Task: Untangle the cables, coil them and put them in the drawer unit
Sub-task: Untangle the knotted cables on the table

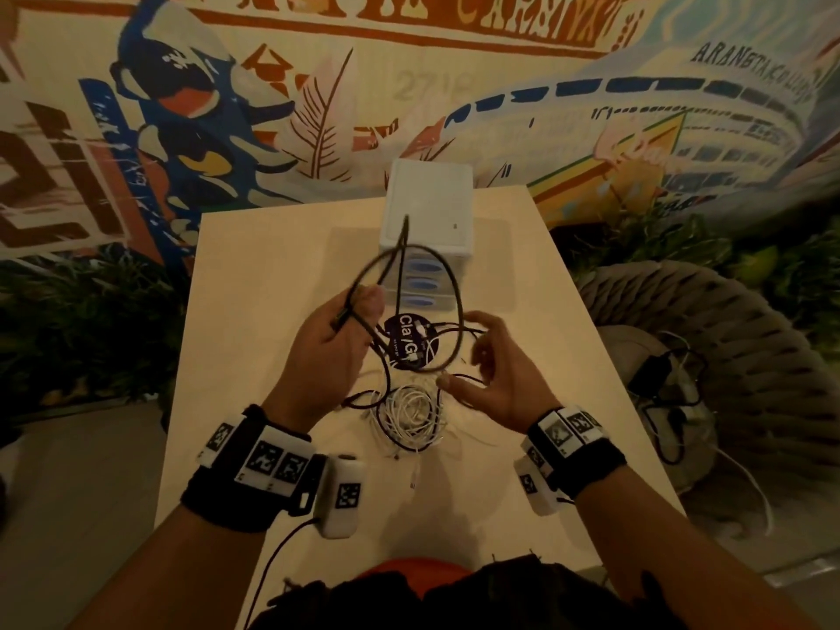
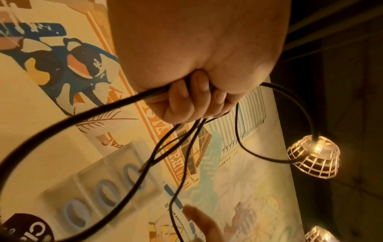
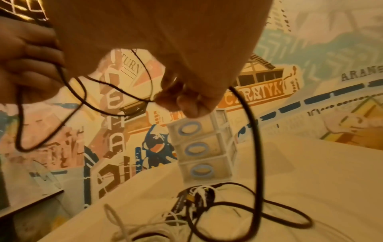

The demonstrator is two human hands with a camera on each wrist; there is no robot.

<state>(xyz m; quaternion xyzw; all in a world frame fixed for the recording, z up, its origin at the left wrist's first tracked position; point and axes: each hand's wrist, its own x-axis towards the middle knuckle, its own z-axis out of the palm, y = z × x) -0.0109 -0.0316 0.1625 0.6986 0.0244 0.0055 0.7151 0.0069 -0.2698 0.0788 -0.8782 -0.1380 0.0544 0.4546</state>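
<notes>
My left hand [image 1: 345, 322] is raised above the table and grips gathered loops of a black cable [image 1: 456, 284]; the left wrist view shows its fingers [image 2: 186, 101] curled round the strands [image 2: 62, 126]. To its right, my right hand [image 1: 491, 361] has curled fingers [image 3: 186, 103] that seem to pinch a thin black strand. A thicker strand [image 3: 256, 131] hangs past the right hand down to the table. Under both hands a tangle of white cables [image 1: 409, 416] lies mixed with more black cable. The white drawer unit [image 1: 427, 206] stands behind with its three blue-handled drawers closed.
A round black printed disc [image 1: 409, 343] lies under the cables, in front of the drawer unit. The small pale table [image 1: 545, 447] stands against a painted wall. A woven chair [image 1: 727, 338] on the right holds a charger and more cords [image 1: 659, 379]. Lit lamps [image 2: 313, 157] hang overhead.
</notes>
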